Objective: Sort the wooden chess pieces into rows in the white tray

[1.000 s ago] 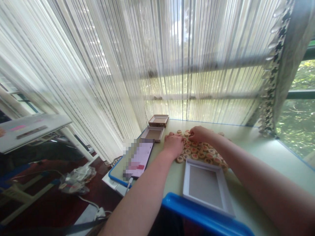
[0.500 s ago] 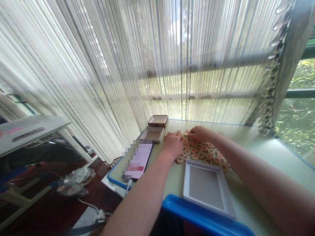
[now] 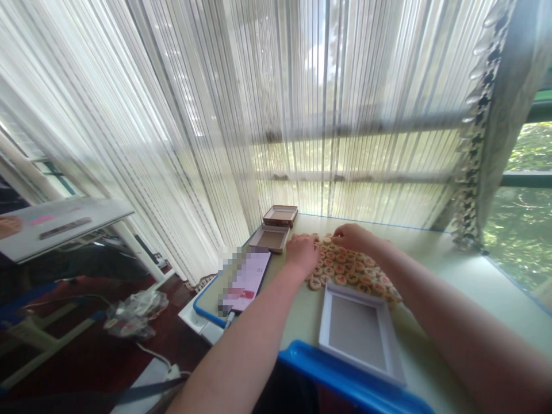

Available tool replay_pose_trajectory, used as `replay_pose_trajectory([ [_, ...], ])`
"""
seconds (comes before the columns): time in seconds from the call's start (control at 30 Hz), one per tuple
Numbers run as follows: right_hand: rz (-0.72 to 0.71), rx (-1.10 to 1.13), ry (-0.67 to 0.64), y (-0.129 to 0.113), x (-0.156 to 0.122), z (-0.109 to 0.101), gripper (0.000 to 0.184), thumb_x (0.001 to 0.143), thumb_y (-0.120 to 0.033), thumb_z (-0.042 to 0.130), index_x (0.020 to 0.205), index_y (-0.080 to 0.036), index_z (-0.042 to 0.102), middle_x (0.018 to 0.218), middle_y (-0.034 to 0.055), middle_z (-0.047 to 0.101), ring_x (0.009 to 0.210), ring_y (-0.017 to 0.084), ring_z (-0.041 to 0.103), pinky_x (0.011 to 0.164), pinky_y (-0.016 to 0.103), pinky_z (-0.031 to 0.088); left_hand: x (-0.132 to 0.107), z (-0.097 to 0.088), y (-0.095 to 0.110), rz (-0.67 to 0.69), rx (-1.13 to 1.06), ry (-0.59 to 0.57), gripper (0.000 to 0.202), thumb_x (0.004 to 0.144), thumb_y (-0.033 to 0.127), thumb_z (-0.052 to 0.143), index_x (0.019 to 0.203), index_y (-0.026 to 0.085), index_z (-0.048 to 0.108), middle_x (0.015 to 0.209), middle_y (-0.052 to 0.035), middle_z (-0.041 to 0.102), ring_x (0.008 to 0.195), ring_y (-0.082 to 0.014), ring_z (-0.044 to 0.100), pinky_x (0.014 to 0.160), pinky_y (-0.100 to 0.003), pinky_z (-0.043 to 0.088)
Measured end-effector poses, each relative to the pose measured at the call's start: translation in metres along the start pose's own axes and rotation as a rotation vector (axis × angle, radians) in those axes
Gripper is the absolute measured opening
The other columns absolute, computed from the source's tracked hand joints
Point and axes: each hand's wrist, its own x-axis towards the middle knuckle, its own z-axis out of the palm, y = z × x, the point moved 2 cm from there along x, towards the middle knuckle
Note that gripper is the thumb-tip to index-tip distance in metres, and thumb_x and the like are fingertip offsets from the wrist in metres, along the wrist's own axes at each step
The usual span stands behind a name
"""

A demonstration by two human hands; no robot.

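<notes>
Round wooden Chinese chess pieces (image 3: 340, 268) with red and black characters lie closely packed on the pale table. At their left edge rests my left hand (image 3: 303, 253), its fingers curled and partly hidden from view. My right hand (image 3: 352, 237) is over the far side of the group, fingers bent and drawn together beside the far pieces; whatever is between the fingertips is too small to make out. Just in front of the pieces lies a shallow white box tray (image 3: 390, 356) with a grey bottom, with nothing in it.
Left of my left hand are an open shallow box (image 3: 268, 248) and a brown-edged box (image 3: 280, 216) behind it. A phone (image 3: 252, 279) with a cable lies nearer. The table (image 3: 448, 270) has a blue front edge (image 3: 345, 376). String curtains hang behind; another table (image 3: 64, 221) stands left.
The view has shifted slightly, so the table sits a little lower. Both hands stay at the pieces with only small finger movements. The phone's screen shows different content.
</notes>
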Motion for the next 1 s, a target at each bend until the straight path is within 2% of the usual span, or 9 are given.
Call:
replay_pose_trajectory([
  [0.17, 0.021, 0.056, 0.000, -0.002, 0.001, 0.005, 0.035, 0.079, -0.034, 0.048, 0.107, -0.022, 0.066, 0.088, 0.0071, 0.070, 0.077, 0.019, 0.061, 0.066, 0.026, 0.041, 0.027, 0.000, 0.009, -0.041, 0.077, -0.160, 0.029, 0.081, 0.023, 0.045, 0.101, 0.026, 0.066, 0.104, -0.0038, 0.066, 0.102, -0.0248, 0.053, 0.084, -0.037, 0.043],
  [0.27, -0.016, 0.043, -0.022, -0.002, 0.004, 0.010, 0.033, 0.079, -0.033, 0.049, 0.104, -0.024, 0.067, 0.093, 0.0069, 0.069, 0.080, 0.019, 0.061, 0.068, 0.027, 0.041, 0.037, 0.006, 0.011, 0.028, 0.095, -0.210, 0.034, 0.080, 0.019, 0.045, 0.108, 0.028, 0.063, 0.108, -0.0034, 0.065, 0.105, -0.0243, 0.052, 0.085, -0.037, 0.043],
  [0.4, -0.002, 0.050, -0.008, 0.000, 0.007, 0.013, 0.027, 0.076, -0.030, 0.052, 0.096, -0.027, 0.069, 0.089, 0.0047, 0.069, 0.076, 0.017, 0.061, 0.064, 0.025, 0.041, 0.038, 0.016, 0.007, 0.126, 0.112, -0.214, 0.034, 0.078, 0.021, 0.047, 0.106, 0.029, 0.064, 0.103, -0.0035, 0.066, 0.103, -0.0238, 0.052, 0.086, -0.039, 0.042],
  [0.53, 0.034, 0.064, 0.012, 0.001, 0.006, 0.013, 0.030, 0.076, -0.038, 0.052, 0.097, -0.023, 0.069, 0.088, 0.0062, 0.069, 0.074, 0.018, 0.061, 0.063, 0.025, 0.041, 0.037, 0.017, 0.006, 0.141, 0.129, -0.209, 0.033, 0.079, 0.019, 0.043, 0.103, 0.027, 0.066, 0.100, -0.0044, 0.067, 0.101, -0.0238, 0.053, 0.085, -0.038, 0.043],
  [0.7, 0.024, 0.063, -0.023, 0.000, 0.003, 0.014, 0.036, 0.078, -0.046, 0.048, 0.090, -0.022, 0.072, 0.089, 0.0071, 0.070, 0.078, 0.020, 0.062, 0.067, 0.027, 0.042, 0.035, 0.013, 0.011, 0.159, 0.100, -0.200, 0.035, 0.081, 0.019, 0.039, 0.104, 0.028, 0.064, 0.099, -0.0037, 0.067, 0.101, -0.0232, 0.052, 0.085, -0.037, 0.042],
  [0.87, 0.049, 0.087, -0.009, 0.001, 0.005, 0.016, 0.035, 0.075, -0.047, 0.052, 0.092, -0.023, 0.071, 0.091, 0.0062, 0.070, 0.082, 0.021, 0.062, 0.068, 0.026, 0.042, 0.032, 0.013, 0.013, 0.168, 0.112, -0.243, 0.034, 0.083, 0.018, 0.037, 0.099, 0.025, 0.066, 0.099, -0.0049, 0.066, 0.100, -0.0223, 0.051, 0.086, -0.036, 0.041],
  [1.0, 0.042, 0.128, 0.003, 0.000, 0.006, 0.014, 0.037, 0.074, -0.047, 0.053, 0.093, -0.020, 0.070, 0.089, 0.0071, 0.069, 0.079, 0.020, 0.061, 0.067, 0.025, 0.042, 0.032, 0.014, 0.013, 0.169, 0.089, -0.227, 0.034, 0.083, 0.017, 0.037, 0.095, 0.025, 0.067, 0.099, -0.0052, 0.067, 0.100, -0.0231, 0.051, 0.086, -0.038, 0.041],
])
